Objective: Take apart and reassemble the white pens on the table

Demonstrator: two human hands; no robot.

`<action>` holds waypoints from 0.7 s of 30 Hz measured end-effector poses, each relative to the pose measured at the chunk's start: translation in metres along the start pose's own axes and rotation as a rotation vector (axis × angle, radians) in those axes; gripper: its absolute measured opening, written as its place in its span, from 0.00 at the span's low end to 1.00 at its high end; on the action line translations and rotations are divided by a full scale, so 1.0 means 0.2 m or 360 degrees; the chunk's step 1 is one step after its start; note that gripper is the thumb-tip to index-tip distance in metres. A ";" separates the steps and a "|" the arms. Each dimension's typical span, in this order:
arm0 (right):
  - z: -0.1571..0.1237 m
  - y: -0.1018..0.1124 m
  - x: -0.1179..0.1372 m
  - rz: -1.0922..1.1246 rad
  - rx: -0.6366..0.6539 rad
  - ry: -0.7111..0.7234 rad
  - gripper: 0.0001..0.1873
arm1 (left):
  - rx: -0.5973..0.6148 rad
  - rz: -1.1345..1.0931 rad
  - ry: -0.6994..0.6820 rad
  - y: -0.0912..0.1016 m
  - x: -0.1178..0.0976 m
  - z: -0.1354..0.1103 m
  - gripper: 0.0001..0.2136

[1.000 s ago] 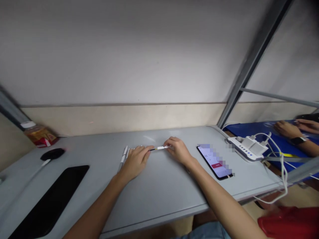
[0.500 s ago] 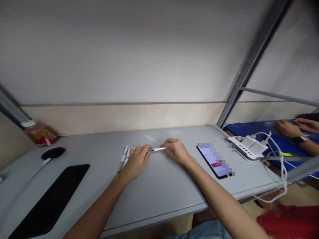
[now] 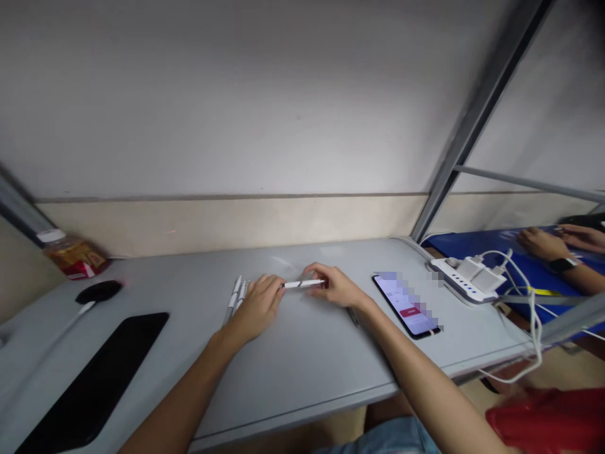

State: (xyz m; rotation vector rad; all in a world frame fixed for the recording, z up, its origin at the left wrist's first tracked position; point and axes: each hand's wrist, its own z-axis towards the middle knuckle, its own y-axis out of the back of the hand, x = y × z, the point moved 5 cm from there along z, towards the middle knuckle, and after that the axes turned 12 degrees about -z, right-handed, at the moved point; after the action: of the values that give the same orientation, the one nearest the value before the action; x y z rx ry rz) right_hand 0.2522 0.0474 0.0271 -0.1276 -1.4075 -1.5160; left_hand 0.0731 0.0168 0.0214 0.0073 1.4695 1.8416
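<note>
Both hands are over the middle of the grey table [image 3: 302, 359], nearer the wall than the front edge. A white pen [image 3: 304, 284] is held level just above the surface between them. The left hand [image 3: 258, 304] has its fingertips pinched together on the pen's dark left end, and the right hand [image 3: 336, 289] has its fingers curled and clamped on the right end. Just left of the left hand, a row of white pens [image 3: 235, 297] lies on the table side by side, partly covered by the knuckles. A dark pen [image 3: 353, 317] lies under the right wrist. There is bare tabletop from the hands to the front edge, and more between the left forearm and the black mat [image 3: 94, 378] near the left front corner. To the right, a phone [image 3: 405, 307] lies face up and well inside the edge; its screen is blurred and cannot be read. A white power strip [image 3: 466, 282] overhangs the right end, with cables dropping past the edge. A bottle [image 3: 74, 256] at the far left has a red and yellow label whose writing is illegible. Another person's hands [image 3: 543, 243] rest on a blue surface beyond the metal post.
</note>
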 end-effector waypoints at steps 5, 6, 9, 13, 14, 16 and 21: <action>0.00 -0.01 -0.04 0.0068 0.0147 -0.0172 0.20 | 0.0005 -0.0024 0.0013 0.00 0.00 -0.01 0.14; 0.00 -0.01 -0.04 0.0083 0.0137 -0.0162 0.19 | 0.0007 -0.0026 0.0010 0.00 -0.01 -0.01 0.14; 0.00 -0.01 -0.02 0.0145 0.0096 -0.0100 0.15 | 0.0022 -0.0022 0.0004 0.00 -0.01 0.00 0.14; -0.01 0.00 -0.02 0.0120 0.0115 -0.0185 0.18 | 0.0022 -0.0021 -0.0002 0.00 -0.01 0.00 0.13; -0.01 0.00 -0.02 0.0126 0.0095 -0.0163 0.17 | 0.0013 -0.0023 -0.0007 0.00 -0.01 0.00 0.13; -0.01 0.01 -0.01 0.0153 0.0083 -0.0101 0.15 | 0.0004 -0.0028 -0.0009 0.01 -0.01 0.00 0.13; -0.01 0.00 -0.04 0.0128 0.0140 -0.0243 0.22 | 0.0020 -0.0047 -0.0012 0.00 -0.02 0.00 0.13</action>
State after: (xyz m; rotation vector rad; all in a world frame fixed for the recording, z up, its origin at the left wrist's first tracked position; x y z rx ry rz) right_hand 0.2567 0.0497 0.0210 -0.2472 -1.5690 -1.3995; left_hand 0.0754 0.0151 0.0230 -0.0012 1.4685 1.8070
